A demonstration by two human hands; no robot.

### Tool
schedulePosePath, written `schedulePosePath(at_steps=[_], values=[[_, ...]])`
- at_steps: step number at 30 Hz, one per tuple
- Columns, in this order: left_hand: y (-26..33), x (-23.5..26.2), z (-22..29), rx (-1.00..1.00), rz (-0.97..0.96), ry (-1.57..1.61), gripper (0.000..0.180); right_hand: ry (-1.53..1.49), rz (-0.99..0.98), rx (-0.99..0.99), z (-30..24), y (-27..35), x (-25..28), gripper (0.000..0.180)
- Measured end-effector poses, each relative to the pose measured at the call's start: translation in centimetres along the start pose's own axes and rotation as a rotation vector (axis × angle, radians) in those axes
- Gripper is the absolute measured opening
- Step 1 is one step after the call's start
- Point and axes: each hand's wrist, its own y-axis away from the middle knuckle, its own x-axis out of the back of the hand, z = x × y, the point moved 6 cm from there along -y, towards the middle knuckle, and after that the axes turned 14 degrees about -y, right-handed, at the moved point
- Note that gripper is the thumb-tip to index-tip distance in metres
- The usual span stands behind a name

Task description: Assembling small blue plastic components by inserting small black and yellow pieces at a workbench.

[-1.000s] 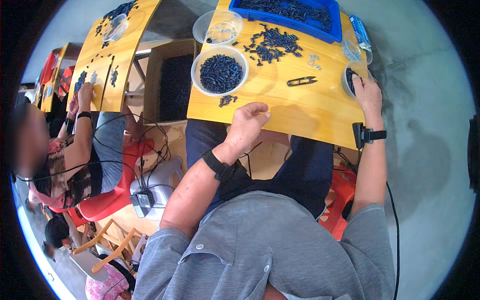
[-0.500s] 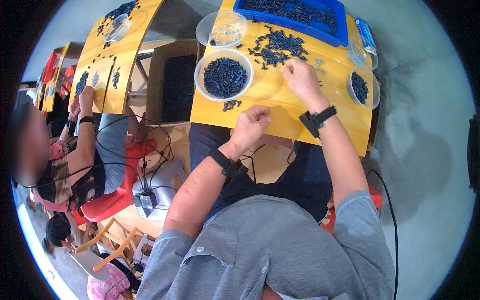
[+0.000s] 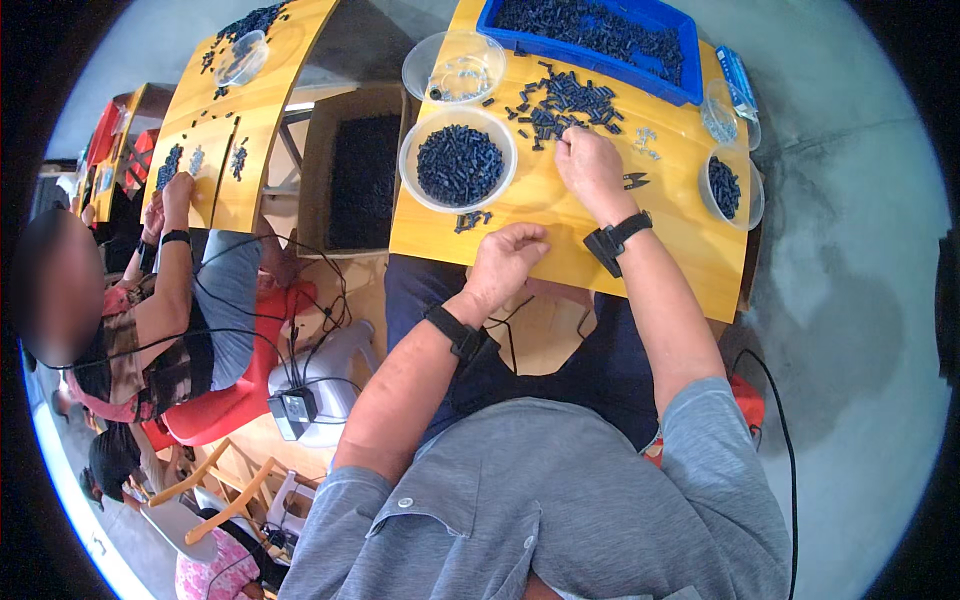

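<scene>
Head view showed the yellow bench (image 3: 560, 235) with the largest change on the right side: the right hand (image 3: 590, 165), which a second before had rested by the small clear bowl of dark pieces (image 3: 728, 188) at the bench's right edge, had swung across to the loose pile of small dark pieces (image 3: 565, 100) below the blue tray (image 3: 690, 92). Its fingers were curled down together onto the pile's near edge; whether they pinched a piece could not be told. That suggested a fresh piece was being picked. The left hand (image 3: 505, 262) had barely shifted, loosely fisted at the near edge, just below a few stray pieces (image 3: 470, 218). The pieces were short rods, lying flat with their long axes pointing every way.
</scene>
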Motion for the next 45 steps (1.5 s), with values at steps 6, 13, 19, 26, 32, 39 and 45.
schedulePosePath(at_steps=[6, 13, 19, 26, 32, 39, 45], values=[[0.3, -0.4, -0.2, -0.010, 0.033, 0.150, 0.020, -0.723, -0.023, -0.166, 0.0, 2.8, 2.4, 0.013], [1.4, 0.6, 6.6, -0.090, 0.090, 0.250, 0.020, -1.089, -0.127, -0.187, -3.2, 6.5, 6.2, 0.008], [2.0, 0.4, 9.5, -0.139, 0.023, 0.292, 0.019, -0.968, -0.215, -0.057, -5.3, 8.6, 8.2, 0.005], [2.7, -0.5, 10.2, -0.181, 0.001, 0.245, 0.012, -0.960, -0.243, -0.008, -5.7, 9.2, 9.2, 0.004], [2.8, 0.1, 9.8, -0.048, -0.110, 0.144, 0.013, -0.720, -0.386, 0.098, -6.9, 9.4, 9.9, 0.005], [2.0, 0.1, 7.9, 0.087, -0.344, 0.033, 0.016, -0.522, -0.483, 0.383, -8.2, 10.0, 9.7, 0.007], [1.9, -0.1, 5.9, 0.159, -0.392, 0.111, 0.018, -0.786, -0.623, -0.025, -4.9, 9.6, 6.6, 0.010]])
